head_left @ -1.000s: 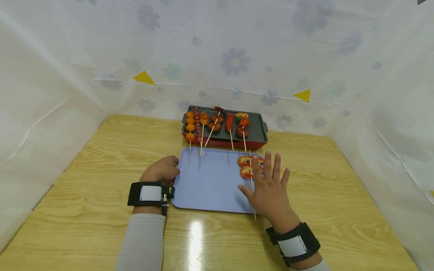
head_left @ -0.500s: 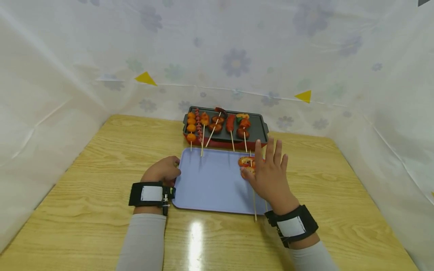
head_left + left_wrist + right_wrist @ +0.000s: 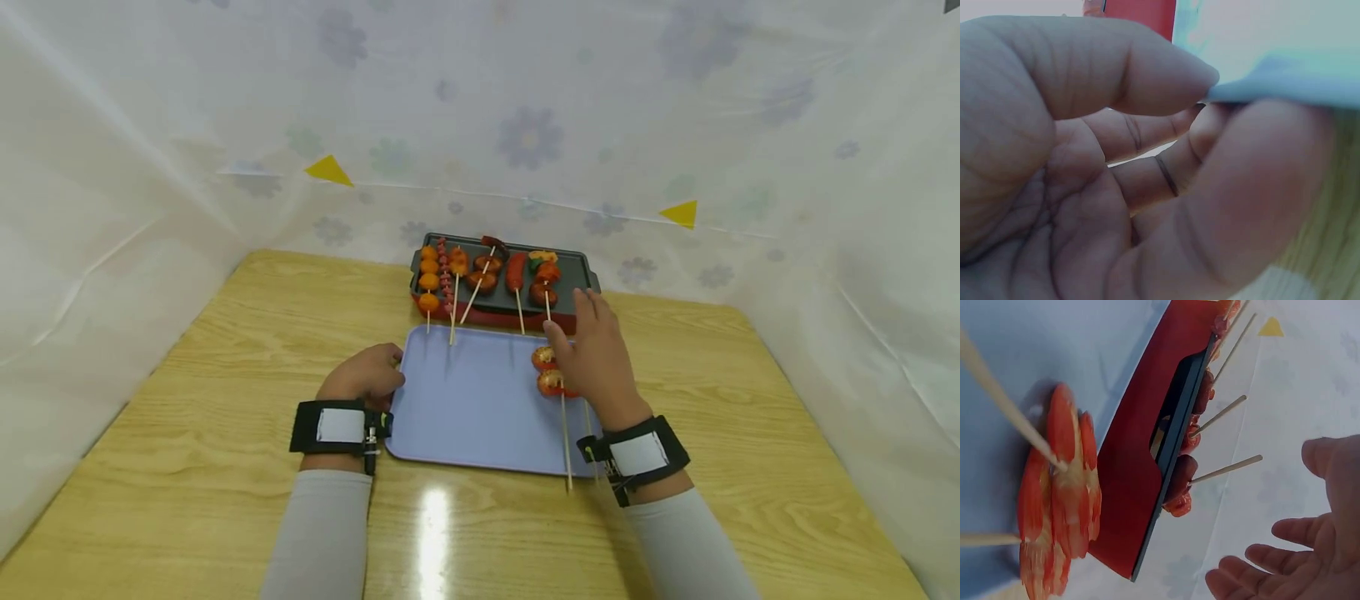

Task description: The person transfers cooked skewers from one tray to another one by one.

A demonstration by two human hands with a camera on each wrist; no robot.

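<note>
My left hand (image 3: 365, 375) grips the left rim of a pale blue tray (image 3: 472, 408). In the left wrist view, its thumb lies over the tray edge (image 3: 1285, 87) with fingers beneath. My right hand (image 3: 602, 362) hovers above the tray's right side with fingers spread and holds nothing. Below it lie shrimp skewers (image 3: 550, 383), partly hidden, their sticks jutting past the tray's front edge. Nearest its fingertips is a mixed skewer (image 3: 543, 293) with a round brown piece, on a dark-topped red grill (image 3: 573, 271). The right wrist view shows the fingers (image 3: 1291, 531) apart from that stick.
Several other skewers rest on the grill, among them orange balls (image 3: 428, 282), a red sausage (image 3: 515, 272) and sliced brown pieces (image 3: 482, 281). The grill stands behind the tray on a wooden table (image 3: 225, 392). A flowered white curtain (image 3: 465, 125) encloses the back and sides.
My right hand has moved forward over the shrimp skewers toward the grill, and its fingers have come closer together. My left hand keeps its grip on the tray.
</note>
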